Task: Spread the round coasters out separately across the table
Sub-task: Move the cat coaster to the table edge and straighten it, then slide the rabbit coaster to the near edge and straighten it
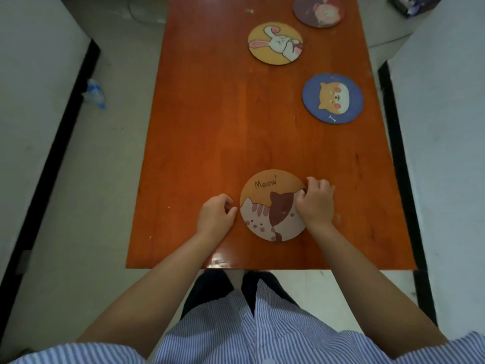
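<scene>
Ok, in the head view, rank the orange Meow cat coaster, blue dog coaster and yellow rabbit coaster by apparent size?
1. Orange round Meow cat coaster, looks largest.
2. Blue round dog coaster.
3. Yellow round rabbit coaster, looks smallest.
The order follows nearness to the camera, so their true sizes may well match.

I am looking down on a glossy reddish wooden table (210, 127) standing on pale grey floor (105, 179), white black-edged furniture (31, 101) flanking both sides.
</scene>
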A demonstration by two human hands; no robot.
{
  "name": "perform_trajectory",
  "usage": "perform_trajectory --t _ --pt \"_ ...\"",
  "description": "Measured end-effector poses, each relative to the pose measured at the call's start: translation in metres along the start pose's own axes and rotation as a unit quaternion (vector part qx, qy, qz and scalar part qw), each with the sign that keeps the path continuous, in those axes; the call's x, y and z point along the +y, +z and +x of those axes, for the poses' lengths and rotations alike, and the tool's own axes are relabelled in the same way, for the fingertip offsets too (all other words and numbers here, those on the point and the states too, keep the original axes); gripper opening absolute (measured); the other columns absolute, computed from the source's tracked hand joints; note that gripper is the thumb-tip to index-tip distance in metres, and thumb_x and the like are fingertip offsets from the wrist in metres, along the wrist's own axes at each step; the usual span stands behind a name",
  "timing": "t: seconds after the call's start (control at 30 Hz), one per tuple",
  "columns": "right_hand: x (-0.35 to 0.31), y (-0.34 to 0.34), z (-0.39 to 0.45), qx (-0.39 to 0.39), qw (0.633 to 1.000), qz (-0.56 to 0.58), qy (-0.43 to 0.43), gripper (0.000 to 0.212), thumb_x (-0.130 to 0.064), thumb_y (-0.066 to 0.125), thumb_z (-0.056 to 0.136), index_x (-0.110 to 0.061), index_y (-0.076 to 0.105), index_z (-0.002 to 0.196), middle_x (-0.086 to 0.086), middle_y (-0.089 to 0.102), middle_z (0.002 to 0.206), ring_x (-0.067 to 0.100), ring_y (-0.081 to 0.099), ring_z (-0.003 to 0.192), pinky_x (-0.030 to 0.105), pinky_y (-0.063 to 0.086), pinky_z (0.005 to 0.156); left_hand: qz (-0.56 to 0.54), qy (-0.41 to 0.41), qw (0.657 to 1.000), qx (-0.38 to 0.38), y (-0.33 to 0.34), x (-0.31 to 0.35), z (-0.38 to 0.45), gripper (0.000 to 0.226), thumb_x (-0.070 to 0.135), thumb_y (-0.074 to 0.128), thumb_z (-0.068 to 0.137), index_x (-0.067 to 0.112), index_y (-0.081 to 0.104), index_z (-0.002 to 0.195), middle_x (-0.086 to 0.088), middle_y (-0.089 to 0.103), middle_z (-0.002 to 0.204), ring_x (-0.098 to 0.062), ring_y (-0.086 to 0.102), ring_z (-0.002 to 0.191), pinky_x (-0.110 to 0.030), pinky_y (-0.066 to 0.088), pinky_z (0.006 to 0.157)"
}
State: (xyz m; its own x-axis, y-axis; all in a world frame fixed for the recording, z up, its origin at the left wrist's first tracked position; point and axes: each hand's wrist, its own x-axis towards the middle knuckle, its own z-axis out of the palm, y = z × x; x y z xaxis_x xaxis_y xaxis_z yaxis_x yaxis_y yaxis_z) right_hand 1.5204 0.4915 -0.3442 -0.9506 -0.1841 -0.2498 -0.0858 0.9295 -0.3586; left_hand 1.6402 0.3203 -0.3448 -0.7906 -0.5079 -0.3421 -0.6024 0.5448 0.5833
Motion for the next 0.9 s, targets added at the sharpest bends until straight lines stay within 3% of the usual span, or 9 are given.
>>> perform_trajectory --t 0.17,0.33,0.47,0.6,0.9 --pt "-0.051 0.017 -0.006 0.032 0.999 -0.004 -0.041 0.035 -0.013 0.050 0.089 -0.001 0.056 0.121 0.019 0.056 0.123 0.034 0.045 0.118 0.041 0.042 0.096 0.061 0.061 0.996 0.002 -0.045 -0.032 0.029 0.018 0.017 0.054 0.087 0.008 0.061 0.102 -0.010 0.064 0.099 -0.024 0.059 0.091 -0.033 0.049 0.075" --pt "-0.142 0.054 0.004 0.065 0.996 0.023 -0.060 0.032 -0.014 0.051 0.088 -0.002 0.061 0.116 0.017 0.059 0.121 0.033 0.046 0.119 0.042 0.039 0.099 0.138 0.169 0.976 0.009 -0.100 -0.079 0.083 0.023 0.016 0.050 0.089 0.007 0.062 0.107 -0.010 0.063 0.112 -0.026 0.053 0.107 -0.033 0.046 0.084" --pt "-0.217 0.082 0.012 0.105 0.993 0.047 0.032 0.033 -0.018 0.051 0.086 -0.007 0.061 0.116 0.013 0.056 0.126 0.030 0.042 0.125 0.045 0.034 0.104 0.185 0.275 0.942 -0.053 -0.146 -0.110 0.122 0.026 0.013 0.049 0.089 0.003 0.064 0.107 -0.015 0.062 0.118 -0.033 0.049 0.116 -0.040 0.042 0.097" --pt "-0.265 0.104 0.015 0.102 0.987 0.057 0.114 0.036 -0.021 0.051 0.087 -0.009 0.059 0.120 0.011 0.050 0.135 0.029 0.036 0.132 0.048 0.028 0.111 0.187 0.364 0.909 -0.078 -0.174 -0.132 0.152 0.018 0.006 0.058 0.079 -0.003 0.069 0.091 -0.024 0.066 0.106 -0.040 0.058 0.106 -0.045 0.048 0.091" --pt "-0.276 0.105 0.046 0.100 0.968 0.067 0.219 0.035 -0.020 0.050 0.088 -0.007 0.058 0.120 0.013 0.051 0.130 0.031 0.041 0.126 0.046 0.034 0.107 0.246 0.433 0.855 -0.148 -0.184 -0.105 0.247 0.030 0.021 0.045 0.090 0.009 0.059 0.114 -0.011 0.051 0.132 -0.028 0.037 0.129 -0.040 0.031 0.107"
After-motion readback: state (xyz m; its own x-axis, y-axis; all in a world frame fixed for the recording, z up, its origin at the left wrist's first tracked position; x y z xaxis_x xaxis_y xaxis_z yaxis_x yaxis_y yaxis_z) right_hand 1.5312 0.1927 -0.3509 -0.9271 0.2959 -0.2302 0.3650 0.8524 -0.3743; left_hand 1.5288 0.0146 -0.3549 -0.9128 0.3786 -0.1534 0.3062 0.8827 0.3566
